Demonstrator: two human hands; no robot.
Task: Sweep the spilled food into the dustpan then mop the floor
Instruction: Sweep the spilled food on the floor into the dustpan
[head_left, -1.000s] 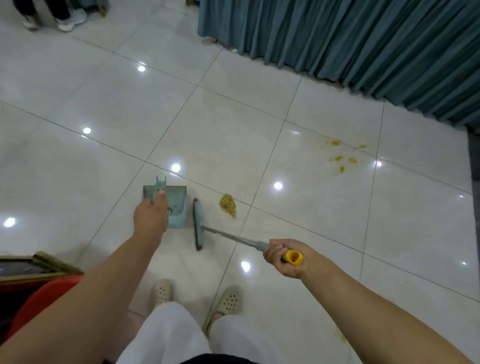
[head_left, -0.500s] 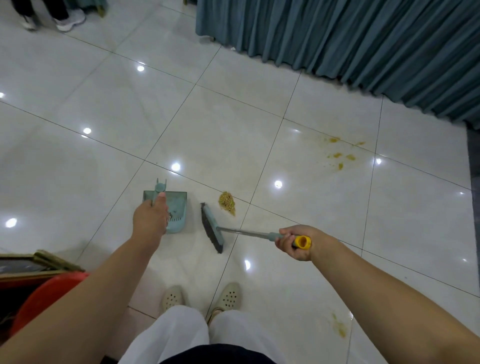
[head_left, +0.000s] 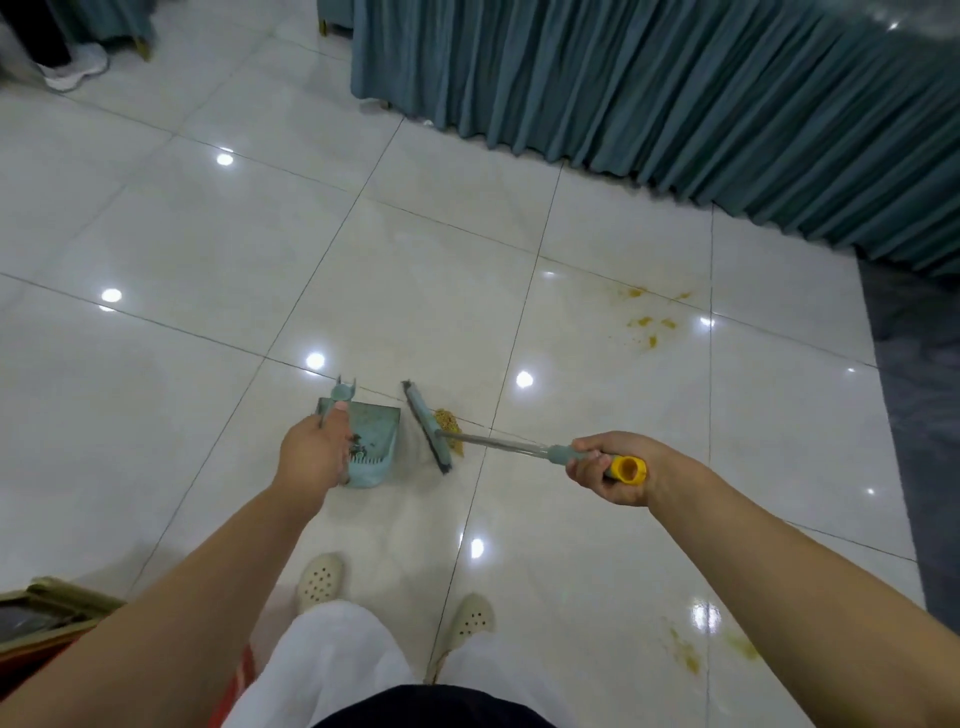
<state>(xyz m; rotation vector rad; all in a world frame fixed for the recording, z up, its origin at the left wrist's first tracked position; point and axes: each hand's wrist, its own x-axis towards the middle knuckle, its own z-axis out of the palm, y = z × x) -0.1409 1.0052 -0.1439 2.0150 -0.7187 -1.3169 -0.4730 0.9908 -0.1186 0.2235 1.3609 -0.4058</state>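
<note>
My left hand (head_left: 311, 454) grips the upright handle of a teal dustpan (head_left: 376, 441) standing on the white tiled floor (head_left: 208, 249). My right hand (head_left: 613, 465) holds the yellow-capped end of a broom handle. The teal broom head (head_left: 426, 426) lies on the floor just right of the dustpan. A yellow food pile (head_left: 451, 431) sits against the far side of the broom head, partly hidden by it. Yellow smears (head_left: 647, 322) mark the tile farther right. More yellow stains (head_left: 685, 652) lie near my right foot.
A teal pleated curtain (head_left: 649, 93) runs along the back right. A dark strip of floor (head_left: 914, 415) borders the tiles at right. A red and gold object (head_left: 47, 623) sits at the lower left. Another person's white shoe (head_left: 72, 67) shows at top left.
The broom head has swung from the near side of the food pile round to lie against it, with the pile now behind the head. The dustpan has stayed in place.
</note>
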